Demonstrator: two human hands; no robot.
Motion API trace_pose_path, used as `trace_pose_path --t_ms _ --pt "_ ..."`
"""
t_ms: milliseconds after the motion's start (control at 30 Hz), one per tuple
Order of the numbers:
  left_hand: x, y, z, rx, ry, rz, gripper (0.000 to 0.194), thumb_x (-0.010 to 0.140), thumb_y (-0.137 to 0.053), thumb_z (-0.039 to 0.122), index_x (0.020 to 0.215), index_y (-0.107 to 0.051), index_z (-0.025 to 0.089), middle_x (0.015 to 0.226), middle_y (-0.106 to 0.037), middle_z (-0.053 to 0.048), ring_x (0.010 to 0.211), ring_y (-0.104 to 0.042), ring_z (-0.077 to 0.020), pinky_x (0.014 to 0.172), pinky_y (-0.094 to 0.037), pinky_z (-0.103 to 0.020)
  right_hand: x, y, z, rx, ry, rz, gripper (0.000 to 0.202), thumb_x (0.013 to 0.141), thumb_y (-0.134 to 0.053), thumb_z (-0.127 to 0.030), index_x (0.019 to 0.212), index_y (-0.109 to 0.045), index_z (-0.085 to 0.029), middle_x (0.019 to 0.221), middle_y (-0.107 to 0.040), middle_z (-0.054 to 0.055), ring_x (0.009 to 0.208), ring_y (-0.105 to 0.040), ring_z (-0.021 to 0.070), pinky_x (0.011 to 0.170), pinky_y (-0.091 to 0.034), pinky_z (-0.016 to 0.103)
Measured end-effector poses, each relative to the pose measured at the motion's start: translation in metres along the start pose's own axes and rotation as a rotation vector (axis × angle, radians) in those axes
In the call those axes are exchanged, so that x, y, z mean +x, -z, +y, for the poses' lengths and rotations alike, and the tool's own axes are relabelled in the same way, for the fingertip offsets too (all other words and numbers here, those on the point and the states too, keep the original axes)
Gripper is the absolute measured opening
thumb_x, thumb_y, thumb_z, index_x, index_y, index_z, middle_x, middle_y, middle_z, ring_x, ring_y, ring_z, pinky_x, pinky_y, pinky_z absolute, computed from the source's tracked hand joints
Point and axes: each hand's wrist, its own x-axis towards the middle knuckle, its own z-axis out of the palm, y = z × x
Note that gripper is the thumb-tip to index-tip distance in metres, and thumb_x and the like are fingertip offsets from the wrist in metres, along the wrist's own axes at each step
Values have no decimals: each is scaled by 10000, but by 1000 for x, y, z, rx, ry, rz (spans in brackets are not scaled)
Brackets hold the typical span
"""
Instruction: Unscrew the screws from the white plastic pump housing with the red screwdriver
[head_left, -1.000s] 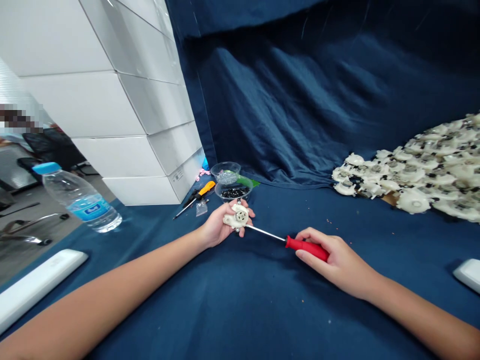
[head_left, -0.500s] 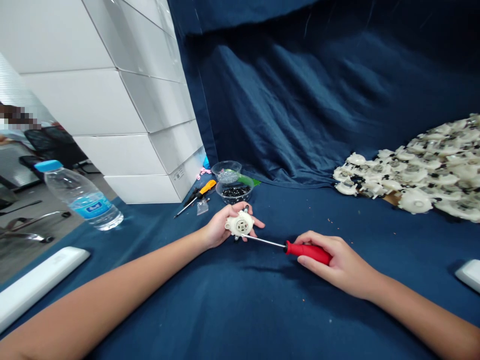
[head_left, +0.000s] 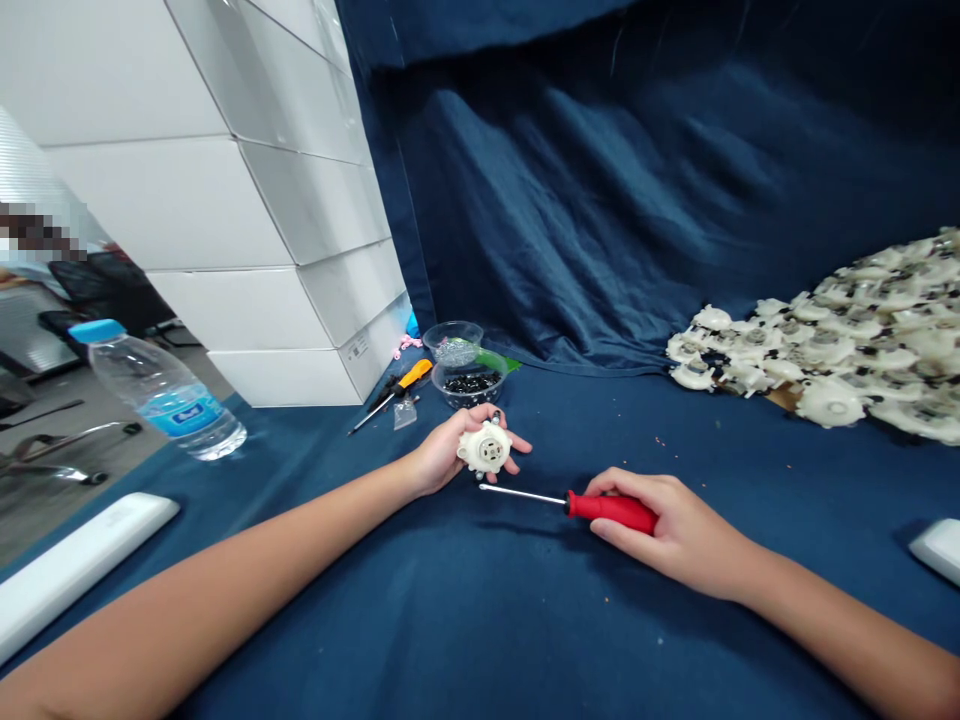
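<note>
A round cream plastic part (head_left: 486,449) with a slotted centre is held in my left hand (head_left: 442,452), its face turned up and some fingers reaching out past its right side. My right hand (head_left: 667,520) is closed around the red handle of a screwdriver (head_left: 613,509). The metal shaft points left, and its tip lies just below the cream part, apart from it. Behind my left hand stand a clear bowl of black pieces (head_left: 471,385) and a clear bowl of small silvery pieces (head_left: 453,350).
Many cream parts (head_left: 832,400) are heaped at the right. An orange-handled screwdriver (head_left: 414,374) and a small plastic bag (head_left: 405,414) lie left of the bowls. White boxes (head_left: 277,300) are stacked at the left near a water bottle (head_left: 176,405). A person is partly visible at far left.
The screwdriver tip has come off the cream part and moved down and slightly left. My left hand has tilted the part and shifted it slightly right.
</note>
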Motion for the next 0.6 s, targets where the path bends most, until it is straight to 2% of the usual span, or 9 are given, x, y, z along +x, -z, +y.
trace_pose_path --t_ms 133,300,433,600 --pt "1 1 -1 9 -15 4 200 895 -497 332 1037 -496 192 1135 -784 -198 858 -804 -300 553 -600 -275 1 -3 6 1 1 24 171 1014 -662 -393 1143 -712 -293 1028 -781 -1 824 -708 196 783 -500 312" --pt "1 0 -1 20 -27 26 209 904 -497 334 1057 -510 191 1117 -784 -184 842 -794 -281 552 -607 -279 1 -5 11 6 -20 120 238 1026 -649 -440 1215 -659 -296 1092 -755 4 836 -689 195 787 -496 319" --pt "1 -4 2 16 -22 51 199 924 -490 351 1025 -529 185 1078 -781 -170 817 -786 -268 529 -595 -264 1 -4 17 9 -34 179 247 1036 -628 -483 1193 -649 -294 1154 -744 16 896 -693 211 807 -491 331" --pt "2 -6 4 10 -18 75 166 921 -491 333 983 -524 182 1045 -776 -165 801 -785 -267 505 -588 -254 1 -4 20 8 -48 178 246 1034 -630 -491 1179 -660 -294 1060 -747 3 791 -668 193 742 -479 321"
